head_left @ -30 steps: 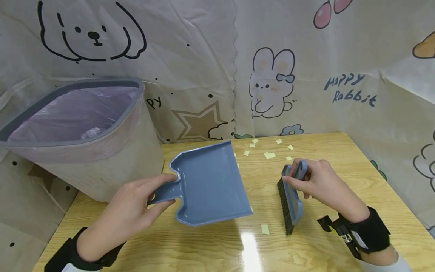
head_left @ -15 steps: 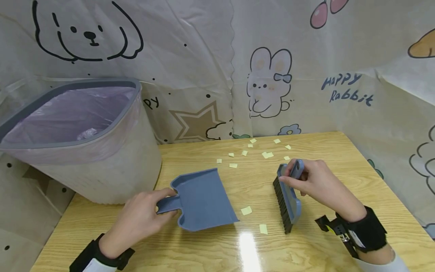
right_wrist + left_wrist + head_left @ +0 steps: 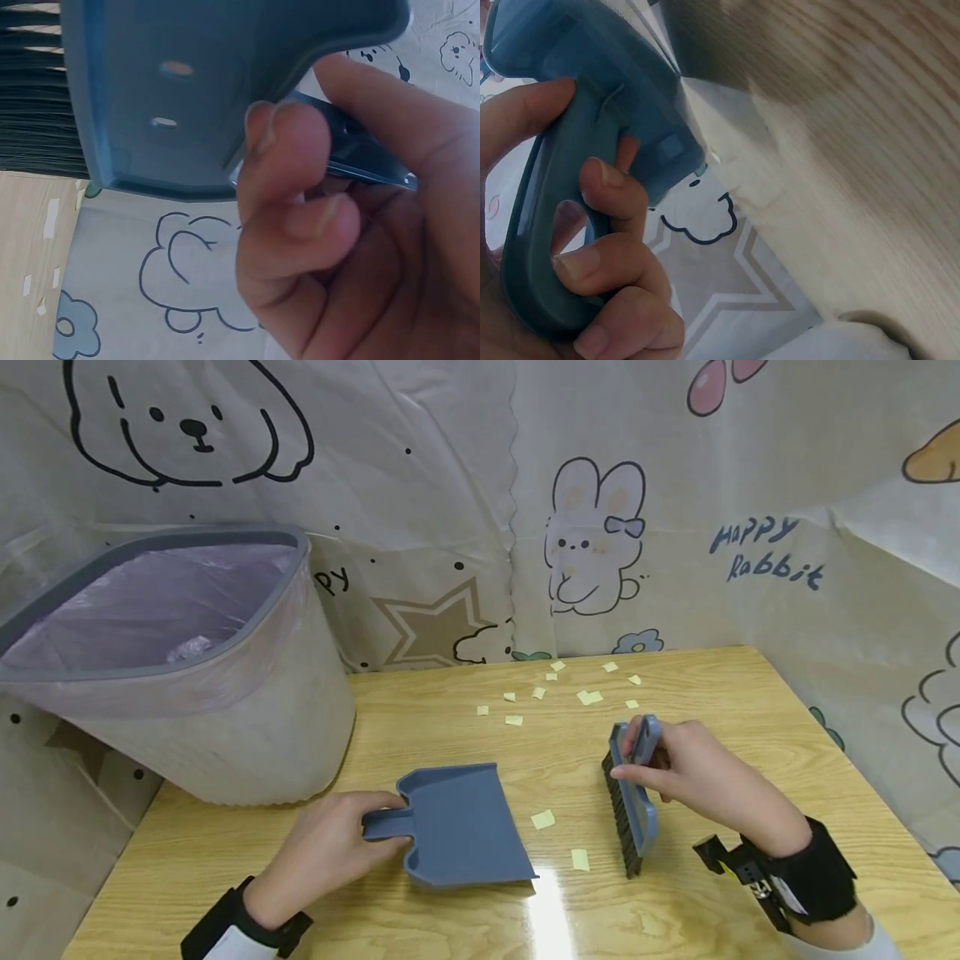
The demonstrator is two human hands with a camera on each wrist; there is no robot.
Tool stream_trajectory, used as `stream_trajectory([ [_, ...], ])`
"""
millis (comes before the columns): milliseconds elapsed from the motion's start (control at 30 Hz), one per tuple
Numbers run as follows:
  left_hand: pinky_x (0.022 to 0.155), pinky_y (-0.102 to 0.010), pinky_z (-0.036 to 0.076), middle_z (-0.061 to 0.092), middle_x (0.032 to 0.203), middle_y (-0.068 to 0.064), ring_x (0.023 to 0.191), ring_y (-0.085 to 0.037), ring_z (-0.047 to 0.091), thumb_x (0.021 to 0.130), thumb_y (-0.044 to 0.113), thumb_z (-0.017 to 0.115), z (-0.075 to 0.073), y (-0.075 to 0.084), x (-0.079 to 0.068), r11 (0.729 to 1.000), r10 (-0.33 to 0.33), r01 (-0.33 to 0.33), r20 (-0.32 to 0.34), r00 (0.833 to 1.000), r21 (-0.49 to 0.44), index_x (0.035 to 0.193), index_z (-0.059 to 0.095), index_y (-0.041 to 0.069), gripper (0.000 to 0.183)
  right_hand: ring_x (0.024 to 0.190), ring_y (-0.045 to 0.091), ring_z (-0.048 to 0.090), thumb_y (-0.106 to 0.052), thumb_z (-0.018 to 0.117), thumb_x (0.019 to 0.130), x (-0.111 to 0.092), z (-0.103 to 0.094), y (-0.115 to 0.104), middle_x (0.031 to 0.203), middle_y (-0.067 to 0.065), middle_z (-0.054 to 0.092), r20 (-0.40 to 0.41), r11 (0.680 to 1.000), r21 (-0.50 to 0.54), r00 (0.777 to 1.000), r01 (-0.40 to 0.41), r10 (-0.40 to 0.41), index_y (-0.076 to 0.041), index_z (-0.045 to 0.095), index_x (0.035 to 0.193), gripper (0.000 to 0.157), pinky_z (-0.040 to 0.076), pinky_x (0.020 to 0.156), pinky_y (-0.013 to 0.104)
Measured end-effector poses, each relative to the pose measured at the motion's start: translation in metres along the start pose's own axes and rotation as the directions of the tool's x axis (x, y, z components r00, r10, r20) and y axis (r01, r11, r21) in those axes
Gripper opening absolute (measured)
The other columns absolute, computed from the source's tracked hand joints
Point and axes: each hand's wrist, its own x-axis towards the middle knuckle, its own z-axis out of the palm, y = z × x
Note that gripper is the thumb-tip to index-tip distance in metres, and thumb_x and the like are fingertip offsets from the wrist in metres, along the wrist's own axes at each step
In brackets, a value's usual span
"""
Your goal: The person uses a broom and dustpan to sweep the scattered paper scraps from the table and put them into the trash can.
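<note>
A blue dustpan (image 3: 467,827) sits low over the table, its front edge facing right. My left hand (image 3: 333,843) grips its handle; in the left wrist view the fingers (image 3: 619,262) curl round the handle with the hole. To the right, my right hand (image 3: 693,768) holds the handle of a blue hand brush (image 3: 633,802), dark bristles facing left and down. The right wrist view shows the brush back (image 3: 165,90) and bristles (image 3: 37,97) close up. Two yellow paper scraps (image 3: 543,819) lie between dustpan and brush. Several more scraps (image 3: 590,697) are scattered farther back.
A bin (image 3: 247,727) with a grey rim and a purple liner stands at the left on the wooden table (image 3: 420,718). A printed cloth (image 3: 450,485) with cartoon drawings hangs behind and at the sides. Bright glare marks the table front.
My left hand has lowered the dustpan towards the table, first leftward and then nearer me, uncovering scraps behind it. The brush has shifted only slightly.
</note>
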Motion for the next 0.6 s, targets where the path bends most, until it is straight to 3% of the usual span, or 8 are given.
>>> stream_trajectory([
  [300, 0.078, -0.033, 0.057, 0.076, 0.111, 0.005, 0.1, -0.012, 0.071, 0.079, 0.028, 0.091, 0.01, -0.006, 0.005, 0.996, 0.083, -0.082, 0.034, 0.996, -0.04, 0.112, 0.08, 0.021, 0.035, 0.048, 0.007, 0.046, -0.028, 0.069, 0.101, -0.012, 0.0, -0.008, 0.06, -0.009, 0.046, 0.038, 0.999, -0.032, 0.999, -0.02, 0.022, -0.015, 0.058, 0.103, 0.017, 0.041, 0.048, 0.026],
  [500, 0.063, -0.023, 0.047, 0.075, 0.102, 0.008, 0.079, -0.001, 0.06, 0.078, 0.028, 0.091, 0.009, -0.007, 0.006, 0.997, 0.063, -0.061, 0.058, 0.996, -0.038, 0.113, 0.081, 0.02, 0.037, 0.045, 0.007, 0.046, -0.023, 0.07, 0.1, -0.017, 0.001, -0.012, 0.057, -0.009, 0.046, 0.03, 0.998, -0.055, 0.999, -0.038, 0.04, -0.015, 0.057, 0.101, 0.016, 0.039, 0.046, 0.025],
  [600, 0.057, -0.022, 0.04, 0.07, 0.091, 0.012, 0.07, -0.001, 0.051, 0.078, 0.028, 0.091, 0.007, -0.005, 0.006, 0.999, 0.047, -0.046, 0.067, 0.997, -0.013, 0.113, 0.081, 0.02, 0.038, 0.045, 0.005, 0.044, -0.022, 0.071, 0.1, -0.016, 0.005, -0.016, 0.057, -0.011, 0.046, 0.02, 0.997, -0.071, 1.0, -0.018, 0.019, -0.017, 0.056, 0.097, 0.016, 0.038, 0.046, 0.024],
])
